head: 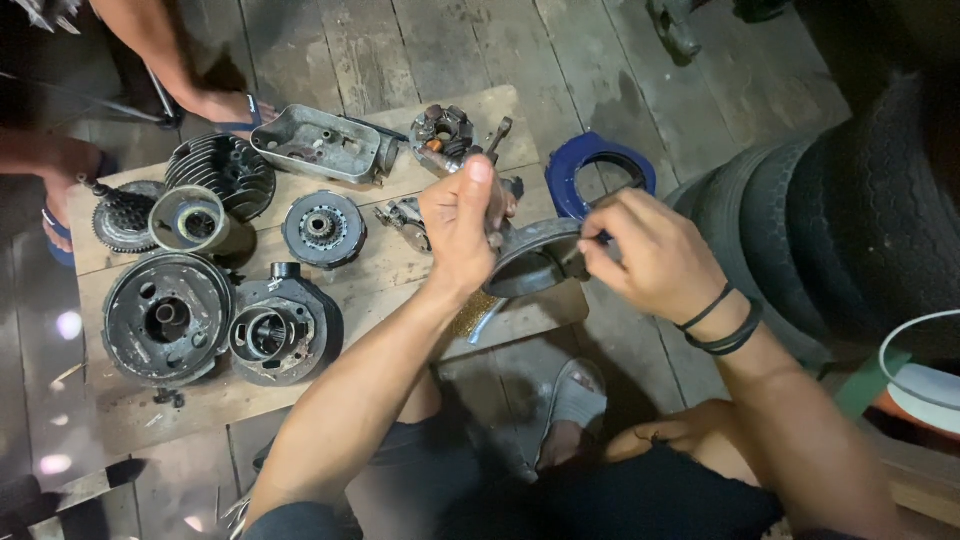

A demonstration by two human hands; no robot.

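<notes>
Hands both busy: left hand (462, 225) clenched around a round grey metal engine cover (535, 258), right hand (640, 250) pinching its rim. I'd keep it steady over the wooden board (400, 290).

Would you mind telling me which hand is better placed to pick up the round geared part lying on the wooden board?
Probably the left hand: it hovers over the wooden board, nearer the round geared part, though it grips the grey metal ring. The right hand is farther off.
</notes>
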